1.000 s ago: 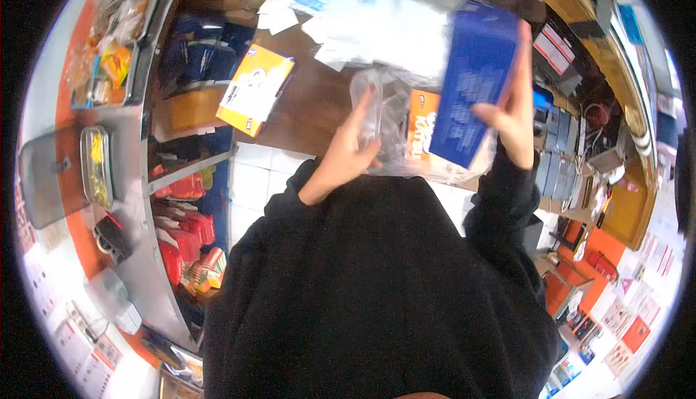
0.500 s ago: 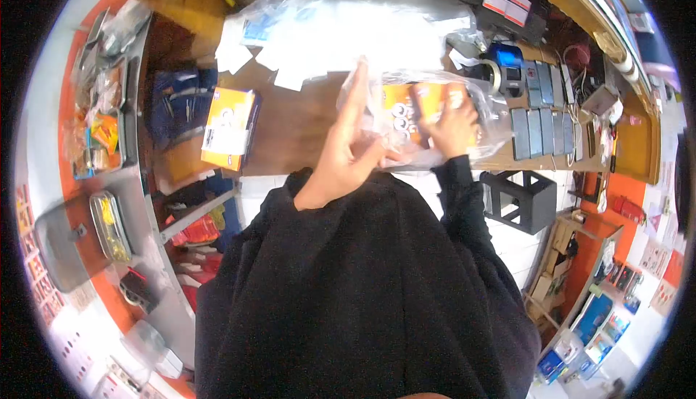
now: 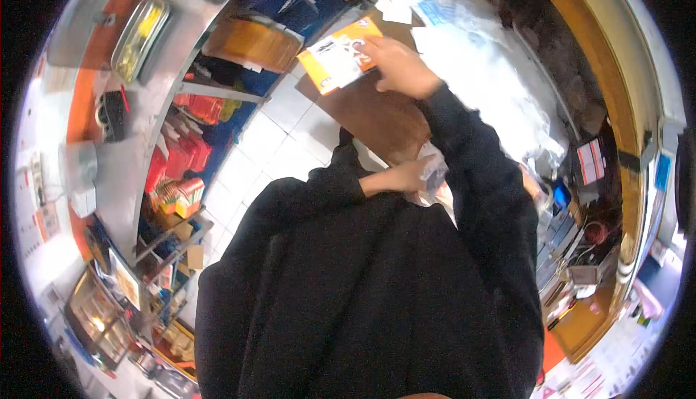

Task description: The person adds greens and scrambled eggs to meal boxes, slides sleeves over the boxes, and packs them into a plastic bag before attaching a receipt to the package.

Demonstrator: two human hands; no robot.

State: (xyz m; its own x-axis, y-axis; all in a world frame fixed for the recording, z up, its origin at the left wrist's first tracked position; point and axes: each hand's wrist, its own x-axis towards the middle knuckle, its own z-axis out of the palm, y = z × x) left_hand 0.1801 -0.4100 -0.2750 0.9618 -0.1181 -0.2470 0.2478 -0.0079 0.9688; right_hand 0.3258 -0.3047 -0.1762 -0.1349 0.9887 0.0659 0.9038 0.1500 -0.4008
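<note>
An orange box with a white label [image 3: 339,57] lies at the left end of the brown table [image 3: 384,120]. My right hand [image 3: 404,69] reaches across to it, thumb and fingers on the box's right end. Close to my body, my left hand [image 3: 403,177] is closed on the edge of a clear plastic bag [image 3: 433,171]. My right sleeve covers most of that bag, so its contents are hidden here. Both hands are slightly blurred.
White sheets and plastic wrapping [image 3: 486,73] are spread along the table's far side. Several phones [image 3: 558,229] lie beyond my right sleeve. To the left are red packages [image 3: 177,156] on a shelf and a tray with yellow items [image 3: 143,36].
My view has turned left. My right hand has left the orange boxes in the bag and crossed to the separate box. My left hand, earlier raised with fingers stretched, is now lower, at the bag.
</note>
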